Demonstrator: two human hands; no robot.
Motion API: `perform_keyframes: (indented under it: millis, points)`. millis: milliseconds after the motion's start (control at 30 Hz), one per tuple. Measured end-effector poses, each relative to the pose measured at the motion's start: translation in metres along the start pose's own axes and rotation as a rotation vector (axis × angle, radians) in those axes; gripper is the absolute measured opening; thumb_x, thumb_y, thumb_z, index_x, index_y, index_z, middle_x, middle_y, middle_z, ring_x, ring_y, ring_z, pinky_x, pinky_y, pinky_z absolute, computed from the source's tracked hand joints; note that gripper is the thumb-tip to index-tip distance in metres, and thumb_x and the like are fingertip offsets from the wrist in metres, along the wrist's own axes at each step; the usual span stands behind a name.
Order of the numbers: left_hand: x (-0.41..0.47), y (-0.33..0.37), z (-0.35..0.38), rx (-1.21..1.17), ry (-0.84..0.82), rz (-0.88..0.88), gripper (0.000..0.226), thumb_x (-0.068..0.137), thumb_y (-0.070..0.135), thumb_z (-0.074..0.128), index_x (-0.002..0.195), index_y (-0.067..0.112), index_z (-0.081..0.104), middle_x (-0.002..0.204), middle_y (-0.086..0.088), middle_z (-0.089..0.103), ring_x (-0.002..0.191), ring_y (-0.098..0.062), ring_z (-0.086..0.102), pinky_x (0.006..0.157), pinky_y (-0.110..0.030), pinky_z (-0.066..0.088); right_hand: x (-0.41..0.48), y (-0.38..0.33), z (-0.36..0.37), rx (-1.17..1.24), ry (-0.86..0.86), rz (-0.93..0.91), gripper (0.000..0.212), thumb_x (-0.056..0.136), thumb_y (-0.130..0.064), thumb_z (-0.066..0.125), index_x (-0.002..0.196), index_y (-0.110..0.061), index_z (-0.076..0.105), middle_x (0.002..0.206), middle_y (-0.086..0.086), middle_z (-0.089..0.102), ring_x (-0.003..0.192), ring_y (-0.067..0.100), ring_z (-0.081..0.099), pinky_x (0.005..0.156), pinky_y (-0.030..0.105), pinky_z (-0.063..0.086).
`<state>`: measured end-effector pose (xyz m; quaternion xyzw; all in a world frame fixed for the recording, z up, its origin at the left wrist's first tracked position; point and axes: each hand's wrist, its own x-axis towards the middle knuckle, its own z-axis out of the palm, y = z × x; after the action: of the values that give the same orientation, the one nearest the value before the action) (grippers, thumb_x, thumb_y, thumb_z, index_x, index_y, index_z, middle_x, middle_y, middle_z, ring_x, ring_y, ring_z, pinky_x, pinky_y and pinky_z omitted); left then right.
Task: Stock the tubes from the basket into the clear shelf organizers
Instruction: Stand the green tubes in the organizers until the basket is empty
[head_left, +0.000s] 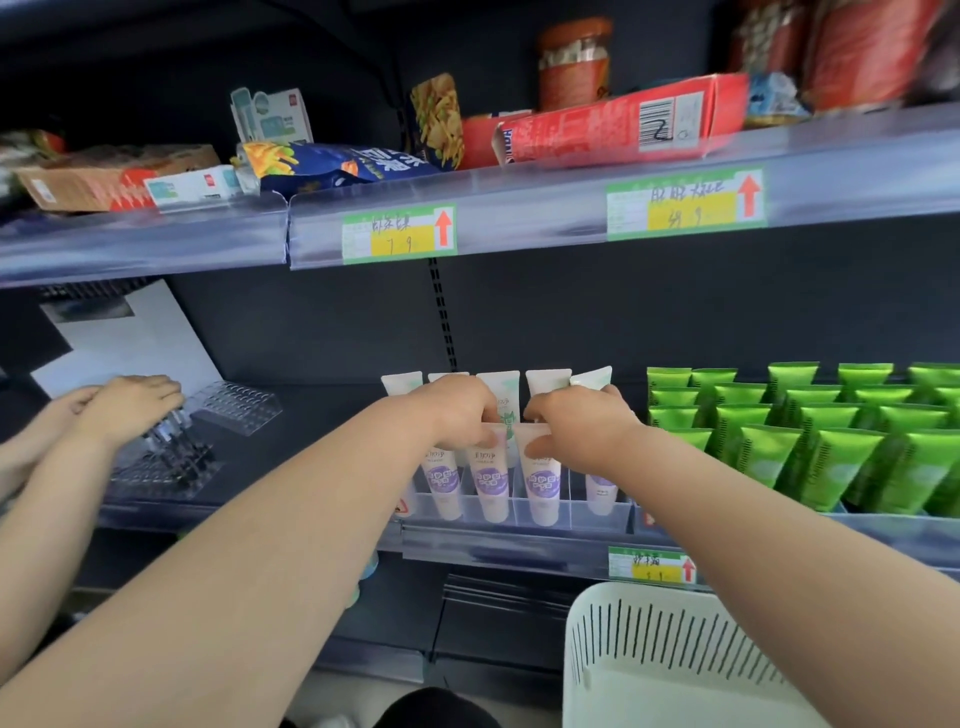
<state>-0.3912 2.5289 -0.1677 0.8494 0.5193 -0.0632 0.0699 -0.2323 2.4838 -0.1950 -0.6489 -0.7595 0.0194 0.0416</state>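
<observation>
White tubes with purple labels (488, 480) stand cap-down in the front row of a clear shelf organizer (571, 512) on the middle shelf. Behind them stands a row of white tubes with pale green print (545, 382). My left hand (460, 408) reaches over the front row and pinches the top of a purple-label tube. My right hand (576, 426) pinches the top of the neighbouring purple-label tube (540, 478). The white slotted basket (654, 660) sits low at the right, below the shelf; its inside is not visible.
Rows of green tubes (831, 441) fill the shelf to the right. Another person's hands (122, 408) handle an empty clear organizer (171, 457) at the left. The upper shelf (519, 213) carries snack bags, boxes and jars, with price tags on its edge.
</observation>
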Motion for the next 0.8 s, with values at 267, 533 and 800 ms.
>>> perform_keyframes:
  millis: [267,533,800]
  points:
    - [0.007,0.039,-0.005,-0.118,0.112,0.077,0.035,0.082,0.031,0.072,0.115,0.02,0.067,0.109,0.004,0.065,0.099,-0.015,0.06,0.088,-0.036,0.051,-0.019,0.036,-0.016,-0.194,0.055,0.095,0.034,0.084,-0.025,0.061,0.117,-0.026,0.056,0.116,-0.001,0.061,0.112,0.023,0.053,0.095,0.043,0.032]
    - [0.007,0.055,-0.005,0.001,0.103,0.088,0.036,0.087,0.025,0.066,0.122,0.021,0.063,0.12,0.003,0.062,0.108,-0.018,0.057,0.092,-0.037,0.049,-0.024,0.045,-0.008,-0.17,0.114,0.125,0.024,0.091,-0.015,0.05,0.108,-0.026,0.063,0.101,-0.001,0.066,0.099,0.022,0.059,0.1,0.043,0.028]
    - [-0.001,0.062,-0.011,-0.041,0.166,0.088,0.033,0.088,0.019,0.065,0.121,0.021,0.063,0.118,0.004,0.062,0.109,-0.017,0.057,0.092,-0.034,0.048,-0.037,0.05,-0.011,-0.115,0.11,0.094,0.023,0.093,-0.031,0.051,0.114,-0.028,0.061,0.109,-0.002,0.064,0.105,0.022,0.056,0.096,0.043,0.031]
